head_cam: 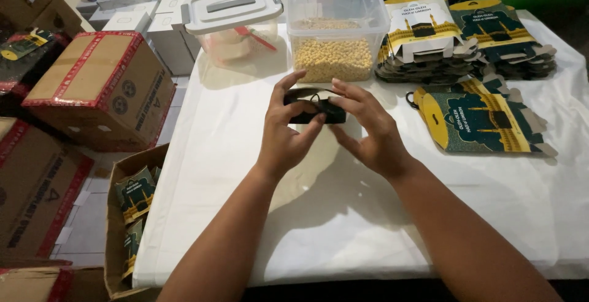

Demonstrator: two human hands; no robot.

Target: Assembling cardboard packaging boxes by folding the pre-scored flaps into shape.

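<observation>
Both hands meet over the white-covered table (343, 216), holding a small black bag-like object (316, 110) with thin loop handles between them. My left hand (288, 130) grips its left end with thumb and fingers. My right hand (368, 127) pinches its right end, fingers spread. Just behind the hands stands a clear tub (334, 23) part filled with pale yellow beans (333, 59).
A lidded clear container (236, 23) stands at the back left. Flat printed gift-box blanks (481, 121) lie to the right, with stacks of them (466, 38) behind. Cardboard cartons (101, 87) and an open box of folded packs (132, 204) sit on the floor at left.
</observation>
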